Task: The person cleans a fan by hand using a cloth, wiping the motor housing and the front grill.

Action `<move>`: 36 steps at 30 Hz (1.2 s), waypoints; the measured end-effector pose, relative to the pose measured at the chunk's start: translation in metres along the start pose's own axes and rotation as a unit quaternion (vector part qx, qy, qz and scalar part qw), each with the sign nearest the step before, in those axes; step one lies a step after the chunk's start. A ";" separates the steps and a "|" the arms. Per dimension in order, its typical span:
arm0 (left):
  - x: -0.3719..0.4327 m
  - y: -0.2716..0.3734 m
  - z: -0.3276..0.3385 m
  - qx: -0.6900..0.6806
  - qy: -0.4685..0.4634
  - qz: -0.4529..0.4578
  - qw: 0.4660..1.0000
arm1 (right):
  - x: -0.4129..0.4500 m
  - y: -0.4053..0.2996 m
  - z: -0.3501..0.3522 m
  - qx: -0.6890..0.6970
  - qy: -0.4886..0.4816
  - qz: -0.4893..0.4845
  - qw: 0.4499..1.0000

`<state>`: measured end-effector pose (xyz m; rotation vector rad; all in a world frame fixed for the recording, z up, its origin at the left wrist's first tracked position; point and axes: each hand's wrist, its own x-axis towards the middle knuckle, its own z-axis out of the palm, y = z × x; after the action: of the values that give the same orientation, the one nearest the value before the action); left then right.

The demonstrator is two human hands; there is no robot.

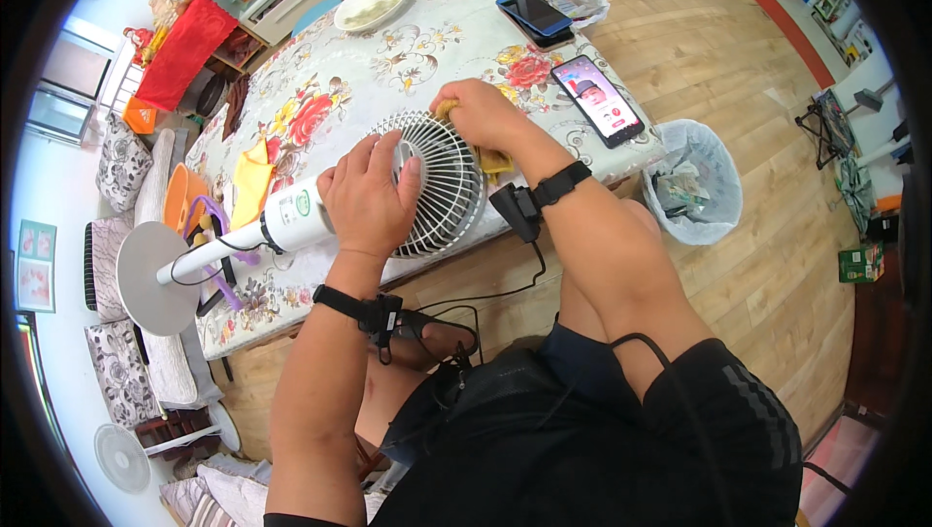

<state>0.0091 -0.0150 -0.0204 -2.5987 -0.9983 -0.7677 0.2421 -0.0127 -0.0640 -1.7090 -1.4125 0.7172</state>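
Note:
A white electric fan (444,185) with a wire grille lies on its side along the near edge of the table, its round base (156,278) at the left. My left hand (371,192) rests on the back of the fan head, thumb and fingers spread over the motor housing. At the far rim of the grille, my right hand (477,113) grips a yellow-brown cloth (445,109); part of the cloth (495,161) hangs below the hand. Both wrists wear black straps with small devices. The fingertips of my right hand are partly hidden.
A flowered tablecloth (408,61) covers the table. On it are a lit smartphone (598,101), two stacked phones (535,12), a plate (373,3), a yellow cloth (253,181) and an orange basket (183,199). A lined waste bin (692,181) stands right; black cables hang below the table edge.

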 end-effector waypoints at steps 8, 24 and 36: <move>0.004 0.005 0.000 -0.012 -0.010 0.002 1.000 | 0.014 0.030 0.007 0.017 -0.009 0.002 1.000; 0.001 -0.001 0.003 -0.013 0.011 -0.005 1.000 | 0.008 -0.010 -0.001 0.085 0.005 -0.045 0.995; 0.002 0.003 0.001 0.002 -0.008 -0.005 1.000 | -0.037 0.015 -0.020 -0.090 -0.055 0.025 0.994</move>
<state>0.0129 -0.0154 -0.0205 -2.6019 -1.0159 -0.7485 0.2580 -0.0536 -0.0680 -1.8738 -1.5550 0.7391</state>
